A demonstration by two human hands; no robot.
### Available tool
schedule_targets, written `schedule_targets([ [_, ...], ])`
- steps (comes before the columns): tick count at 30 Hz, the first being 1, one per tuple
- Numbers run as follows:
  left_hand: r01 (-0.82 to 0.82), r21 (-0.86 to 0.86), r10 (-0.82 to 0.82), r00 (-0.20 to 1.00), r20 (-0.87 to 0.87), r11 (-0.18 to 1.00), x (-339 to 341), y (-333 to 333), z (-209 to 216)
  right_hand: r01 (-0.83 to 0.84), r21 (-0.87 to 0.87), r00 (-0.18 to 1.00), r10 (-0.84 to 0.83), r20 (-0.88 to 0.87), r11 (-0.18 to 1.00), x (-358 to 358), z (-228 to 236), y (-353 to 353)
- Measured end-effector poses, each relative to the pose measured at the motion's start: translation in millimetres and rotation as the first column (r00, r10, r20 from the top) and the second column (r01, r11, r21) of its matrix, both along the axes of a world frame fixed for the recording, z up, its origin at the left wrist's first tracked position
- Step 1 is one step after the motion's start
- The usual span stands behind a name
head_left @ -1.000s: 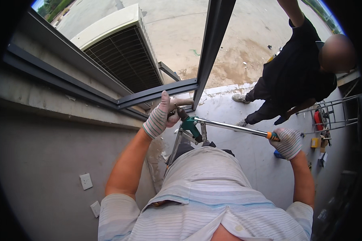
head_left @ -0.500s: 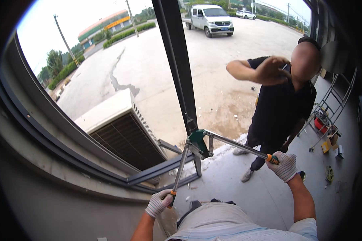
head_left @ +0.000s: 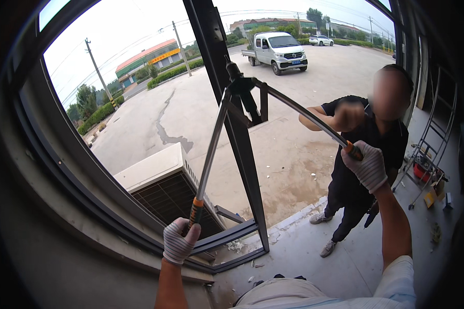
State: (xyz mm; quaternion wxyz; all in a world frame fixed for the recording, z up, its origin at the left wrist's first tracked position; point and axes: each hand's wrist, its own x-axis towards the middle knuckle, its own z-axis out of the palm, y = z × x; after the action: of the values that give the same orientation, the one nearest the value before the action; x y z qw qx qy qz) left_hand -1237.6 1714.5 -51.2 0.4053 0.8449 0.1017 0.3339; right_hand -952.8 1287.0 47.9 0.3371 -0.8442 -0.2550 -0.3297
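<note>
I hold a long-handled cutter (head_left: pixel 241 86) with two grey metal arms and orange grips, spread wide apart. My left hand (head_left: pixel 179 240), in a white knit glove, grips the lower left handle. My right hand (head_left: pixel 366 166), also gloved, grips the right handle, raised high. The cutter's dark head sits against the dark metal window mullion (head_left: pixel 232 123), near its upper part. The jaws themselves are hard to make out.
A person in black (head_left: pixel 366 170) stands just outside to the right, one fist raised. A beige outdoor unit (head_left: pixel 160 185) sits below the window frame (head_left: pixel 77 201). A ladder (head_left: pixel 433 134) and small items lie at the far right. A white truck (head_left: pixel 278 49) is parked far off.
The view has tilted up from the floor to the window. Both hands have lifted the cutter, and its head has risen from the frame's lower corner to high on the mullion, handles wide.
</note>
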Motion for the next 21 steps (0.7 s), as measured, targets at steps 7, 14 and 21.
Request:
schedule_targets([
  [7, -0.141, -0.027, 0.143, 0.971, 0.193, 0.990, 16.2, 2.5, 42.2, -0.083, 0.020, 0.993, 0.085, -0.086, 0.996, 36.5, 39.1, 19.2],
  [14, -0.169, -0.075, 0.182, 0.957, 0.226, 0.983, 17.5, -5.5, 40.2, -0.115, -0.028, 0.988, 0.111, -0.107, 0.993, 43.8, 51.4, 20.1],
  [21, -0.255, -0.069, 0.261, 0.881, 0.394, 0.965, 4.2, -33.3, 60.5, -0.212, -0.135, 0.952, 0.173, -0.254, 0.968, 34.7, 89.8, -8.6],
])
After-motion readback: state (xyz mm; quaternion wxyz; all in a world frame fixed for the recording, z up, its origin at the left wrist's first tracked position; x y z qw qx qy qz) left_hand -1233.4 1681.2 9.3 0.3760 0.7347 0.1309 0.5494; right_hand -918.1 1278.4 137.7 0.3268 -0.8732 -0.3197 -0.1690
